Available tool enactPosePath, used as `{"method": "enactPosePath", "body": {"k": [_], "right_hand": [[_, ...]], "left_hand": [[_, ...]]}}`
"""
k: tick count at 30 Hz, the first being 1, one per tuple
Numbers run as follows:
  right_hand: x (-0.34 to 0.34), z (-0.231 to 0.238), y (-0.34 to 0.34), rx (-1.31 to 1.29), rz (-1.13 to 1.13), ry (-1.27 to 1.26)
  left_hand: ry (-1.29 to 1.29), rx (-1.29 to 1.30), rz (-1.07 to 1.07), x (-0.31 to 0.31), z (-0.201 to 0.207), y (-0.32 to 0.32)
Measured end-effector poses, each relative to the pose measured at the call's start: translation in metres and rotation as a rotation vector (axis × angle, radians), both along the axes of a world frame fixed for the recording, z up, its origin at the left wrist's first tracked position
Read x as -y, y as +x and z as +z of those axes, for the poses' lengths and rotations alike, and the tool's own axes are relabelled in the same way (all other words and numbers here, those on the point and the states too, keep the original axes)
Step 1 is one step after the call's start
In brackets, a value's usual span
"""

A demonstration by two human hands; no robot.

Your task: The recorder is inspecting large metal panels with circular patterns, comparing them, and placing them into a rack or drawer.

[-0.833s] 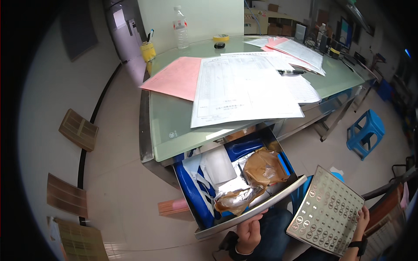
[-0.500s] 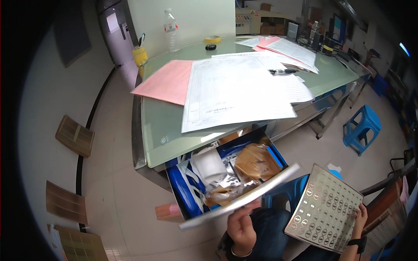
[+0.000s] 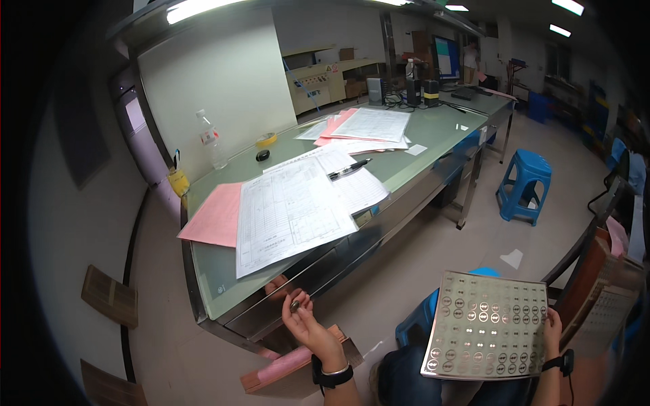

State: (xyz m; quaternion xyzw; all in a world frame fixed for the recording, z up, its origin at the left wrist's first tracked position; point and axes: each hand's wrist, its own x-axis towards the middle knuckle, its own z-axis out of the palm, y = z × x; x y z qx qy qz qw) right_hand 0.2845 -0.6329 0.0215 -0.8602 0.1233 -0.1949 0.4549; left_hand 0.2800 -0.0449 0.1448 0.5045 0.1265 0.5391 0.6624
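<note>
My left hand [image 3: 315, 331] is raised before the steel drawer front, palm up, fingers curled around a small dark round thing [image 3: 295, 306] whose kind I cannot make out. A wristband and a bracelet are on that wrist. My right hand [image 3: 553, 331] grips the right edge of a flat, shiny panel [image 3: 484, 325] with rows of round and small paired marks. This panel rests tilted over my lap. The drawer under the glass-topped table [image 3: 220, 271] is pushed in, its contents hidden. Printed papers [image 3: 298, 210] and a pen [image 3: 351, 168] lie on the tabletop.
Below my left hand stand brown boards with a pink strip [image 3: 294, 365]. A blue stool [image 3: 525, 186] is at the right, another [image 3: 413, 325] beside my knees. A rack of boards [image 3: 602, 291] is close on the right. A plastic bottle [image 3: 212, 142] stands on the table.
The open drawer has been closed. My left hand has left its front edge and risen leftward, now with a small round thing in its fingers. The view has swung up and right.
</note>
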Motion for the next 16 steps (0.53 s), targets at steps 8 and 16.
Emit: {"method": "enactPosePath", "body": {"k": [8,16], "right_hand": [[-0.021,-0.009,-0.019,-0.013,-0.089,-0.439],[-0.071,0.022,-0.037,-0.127,-0.046,-0.562]], "left_hand": [[-0.022,-0.340,-0.376,0.070,-0.097,-0.021],[0.201,-0.907,-0.907,0.142,-0.145,0.004]]}}
